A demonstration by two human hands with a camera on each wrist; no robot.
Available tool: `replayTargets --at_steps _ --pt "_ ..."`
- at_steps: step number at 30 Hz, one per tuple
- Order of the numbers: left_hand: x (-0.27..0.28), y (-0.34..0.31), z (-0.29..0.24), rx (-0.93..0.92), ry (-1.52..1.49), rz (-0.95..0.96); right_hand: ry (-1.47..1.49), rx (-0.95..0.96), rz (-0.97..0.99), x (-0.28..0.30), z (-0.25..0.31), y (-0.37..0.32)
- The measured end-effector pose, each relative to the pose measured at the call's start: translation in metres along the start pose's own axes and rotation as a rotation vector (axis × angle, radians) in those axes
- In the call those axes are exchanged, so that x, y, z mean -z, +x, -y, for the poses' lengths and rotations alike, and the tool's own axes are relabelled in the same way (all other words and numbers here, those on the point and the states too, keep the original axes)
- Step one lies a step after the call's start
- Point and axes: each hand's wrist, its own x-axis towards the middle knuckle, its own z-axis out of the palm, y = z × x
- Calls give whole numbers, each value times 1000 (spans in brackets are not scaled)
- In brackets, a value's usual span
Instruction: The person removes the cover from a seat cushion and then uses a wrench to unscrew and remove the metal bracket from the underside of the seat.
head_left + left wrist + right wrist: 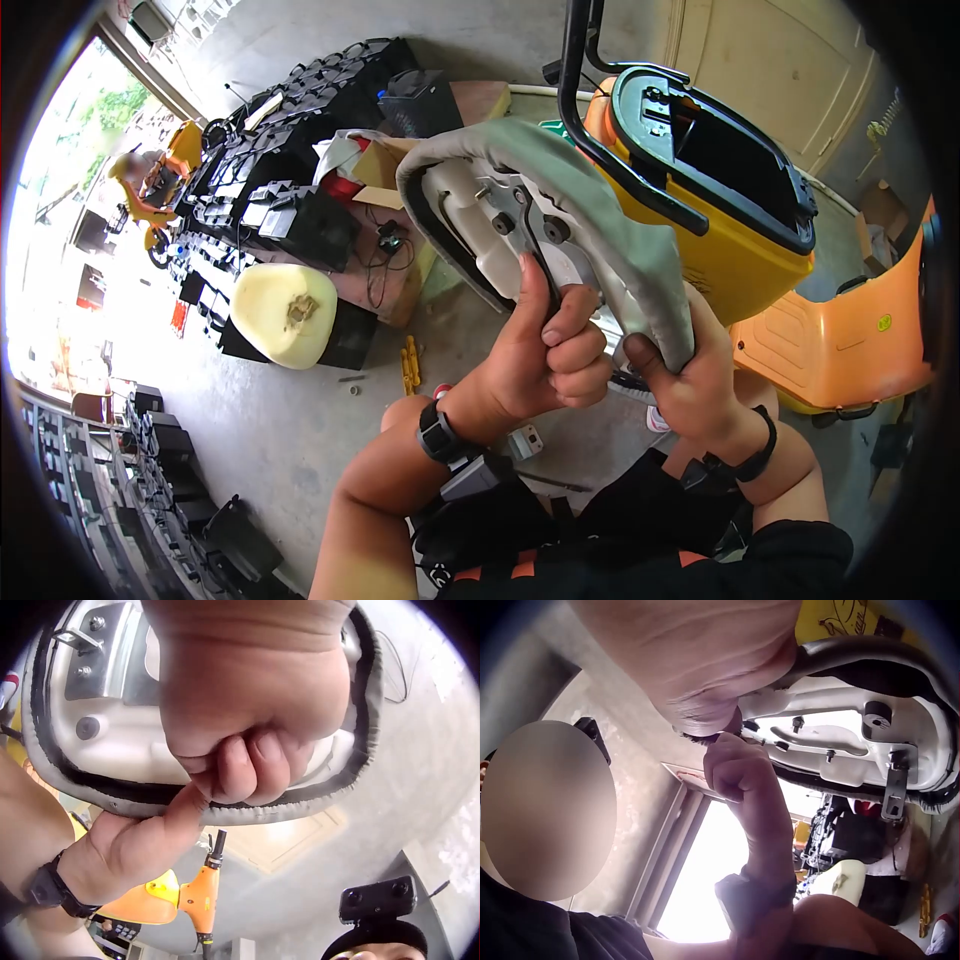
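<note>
Bare concrete floor (300,430) and a pale wall (490,45) frame a workshop lit by a bright doorway at the far left. At the centre, the left hand (545,355) is a fist, fingers curled round a slim dark tool (545,265), perhaps a wrench, with the thumb laid along it, presumably to steady it. The tool's far end lies over the underside of a grey-covered seat (640,260), between two dark round stops (556,229); whether it touches a fastener, I cannot tell. The right hand (708,370) pinches the seat's near rim, thumb inside and fingers outside, probably so the seat stays braced in the air before the person's knees. Tilted this way, its pale base faces the person, which likely keeps the metal bracket (895,795) and bolts within reach.

Beyond the hands, a yellow-sided body (740,250) with an uncovered black compartment stands at the right, beside an orange panel (840,340). To the left, a cream foam pad (275,325) leans by stacked black boxes (300,225), perhaps parked aside. A yellow metal piece (410,365) lies on the floor nearby.
</note>
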Motion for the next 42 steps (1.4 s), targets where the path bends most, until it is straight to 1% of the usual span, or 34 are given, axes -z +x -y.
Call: replayTargets --at_steps 3,5,9,11,12,14,15,17,18,20,21,23,24,26,30,32,33,35,36,38,40,42 --pt "1 0 -1 10 4 -35 -19 13 20 2 0 0" --pt "2 1 -2 10 -9 -54 67 -75 28 0 4 2" --pt "1 3 1 6 -37 -87 52 -120 25 -1 5 2" --pt "-2 4 2 66 53 -164 83 -193 48 -2 -5 -2" --pt "-2 5 2 62 51 -158 76 -191 52 -2 -6 -4" --pt "-1 5 3 59 82 -181 15 -191 -20 -5 -6 -6" --pt "-1 5 5 51 77 -175 7 -190 -12 -9 -7 -5" --pt "-1 6 8 31 110 -191 236 -45 -143 -17 -8 0" --pt "-2 6 9 23 103 -185 228 -46 -134 -13 -8 1" --pt "-5 7 13 61 169 -248 -39 -26 -8 -2 -7 3" --pt "-6 8 14 57 161 -245 -46 -31 -3 -1 -7 1" --pt "-7 8 14 130 322 -333 -31 -58 26 -1 -8 -2" --pt "-7 8 13 135 316 -331 -34 -64 23 0 -9 -3" --pt "-6 7 11 177 414 -379 -6 -66 36 0 -9 -2" --pt "-9 8 11 173 407 -381 51 -96 50 0 -10 -2" --pt "-12 9 9 213 369 -430 147 -126 20 -1 -14 -3" --pt "-10 10 10 207 369 -429 145 -124 25 0 -13 -2" --pt "-4 12 14 169 184 -398 148 -255 -17 0 -10 0" --pt "-4 12 15 162 182 -398 146 -253 -10 -2 -8 2" --pt "-3 13 18 134 120 -405 159 -203 -61 -6 -5 4" --pt "-1 13 20 117 140 -405 135 -165 -54 -7 -7 4" --pt "0 13 22 90 191 -400 125 -155 -114 -10 -7 4"
